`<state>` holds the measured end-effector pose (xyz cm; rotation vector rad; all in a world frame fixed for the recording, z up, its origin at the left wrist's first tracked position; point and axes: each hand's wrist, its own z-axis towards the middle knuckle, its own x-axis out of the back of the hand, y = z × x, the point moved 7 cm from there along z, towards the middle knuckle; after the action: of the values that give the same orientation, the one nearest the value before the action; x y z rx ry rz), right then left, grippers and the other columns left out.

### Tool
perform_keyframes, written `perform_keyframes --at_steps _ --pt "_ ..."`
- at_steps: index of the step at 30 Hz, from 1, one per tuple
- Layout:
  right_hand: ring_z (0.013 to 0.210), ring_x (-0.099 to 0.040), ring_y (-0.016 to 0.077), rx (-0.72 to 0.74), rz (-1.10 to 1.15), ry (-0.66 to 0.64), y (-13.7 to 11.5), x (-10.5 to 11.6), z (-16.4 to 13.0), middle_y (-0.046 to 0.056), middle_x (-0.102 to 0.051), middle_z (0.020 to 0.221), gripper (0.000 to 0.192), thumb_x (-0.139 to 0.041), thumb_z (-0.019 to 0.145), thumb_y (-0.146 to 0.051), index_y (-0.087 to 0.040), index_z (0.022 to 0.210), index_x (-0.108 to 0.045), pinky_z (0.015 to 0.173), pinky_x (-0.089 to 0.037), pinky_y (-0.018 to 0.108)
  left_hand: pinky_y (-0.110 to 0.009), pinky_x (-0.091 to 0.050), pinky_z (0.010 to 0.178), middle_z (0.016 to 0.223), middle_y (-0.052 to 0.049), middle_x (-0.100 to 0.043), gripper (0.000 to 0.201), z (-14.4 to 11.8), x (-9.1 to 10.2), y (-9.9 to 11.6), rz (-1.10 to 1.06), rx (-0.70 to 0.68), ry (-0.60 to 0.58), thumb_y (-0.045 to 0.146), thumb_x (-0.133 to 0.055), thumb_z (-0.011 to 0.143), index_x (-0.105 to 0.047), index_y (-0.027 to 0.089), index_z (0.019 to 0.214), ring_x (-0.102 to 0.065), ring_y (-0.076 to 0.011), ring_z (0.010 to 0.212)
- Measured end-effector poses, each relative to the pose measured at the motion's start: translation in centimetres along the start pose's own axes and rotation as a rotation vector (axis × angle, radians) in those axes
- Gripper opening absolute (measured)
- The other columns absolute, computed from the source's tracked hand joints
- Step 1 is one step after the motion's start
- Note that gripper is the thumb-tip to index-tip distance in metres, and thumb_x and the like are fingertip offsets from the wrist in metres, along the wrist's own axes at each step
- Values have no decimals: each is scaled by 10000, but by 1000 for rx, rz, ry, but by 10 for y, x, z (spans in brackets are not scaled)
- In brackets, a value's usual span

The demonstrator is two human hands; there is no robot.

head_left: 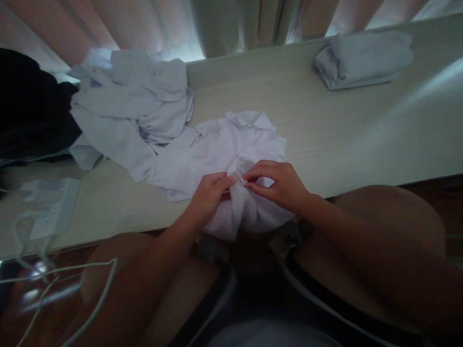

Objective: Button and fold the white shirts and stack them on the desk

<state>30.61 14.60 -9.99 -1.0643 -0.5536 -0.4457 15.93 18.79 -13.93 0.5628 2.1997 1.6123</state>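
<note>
A white shirt (217,154) lies crumpled over the near edge of the pale ledge, its lower part hanging between my knees. My left hand (213,190) grips a fold of its cloth, thumb on top. Close beside it, my right hand (277,183) pinches the same fold between thumb and fingertips. Whether a button sits between those fingertips is too small to tell. The shirt's collar area spreads out beyond my hands, towards the curtain.
More white clothes (133,96) are heaped at the back left, touching the shirt. Black cloth (32,106) lies at the far left. A folded white garment (369,58) rests at the back right. White hangers (108,274) and a white power strip (54,207) are at the left. Curtains (231,24) hang behind.
</note>
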Motion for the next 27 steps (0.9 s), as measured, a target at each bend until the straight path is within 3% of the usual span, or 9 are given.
perform_keyframes --at_steps 5,9,15,22,27 --pt "854 -648 186 34 -41 9 -4 -9 -5 36 -714 912 66 -659 863 -214 -212 905 -709 779 -496 300 -230 -413 544 686 -14 -685 349 -5 3 9 267 -83 55 495 -793 707 -747 152 748 -562 -150 630" --pt "864 -657 188 16 -58 31 -2 -12 -5 38 -725 928 78 -668 863 -213 -209 924 -717 787 -501 300 -217 -369 521 620 3 -629 371 -4 8 13 420 -159 90 502 -738 766 -713 141 685 -516 -131 603" --pt "811 -653 168 -25 -42 52 3 -9 -4 32 -723 878 91 -686 867 -255 -195 913 -736 755 -485 283 -212 -373 518 586 15 -590 385 -1 8 12 575 -135 73 458 -638 846 -662 138 634 -496 -123 583" --pt "777 -644 148 -80 153 109 10 -8 -6 27 -714 854 89 -712 852 -267 -193 896 -736 732 -491 273 -225 -460 582 698 -2 -680 245 0 6 8 395 -99 59 374 -654 821 -707 143 761 -583 -142 650" --pt "801 -644 154 -122 290 146 17 -14 -9 30 -707 871 105 -728 839 -280 -193 898 -734 743 -495 287 -244 -493 605 600 4 -627 214 0 3 4 221 -24 79 321 -703 759 -648 148 646 -600 -157 658"
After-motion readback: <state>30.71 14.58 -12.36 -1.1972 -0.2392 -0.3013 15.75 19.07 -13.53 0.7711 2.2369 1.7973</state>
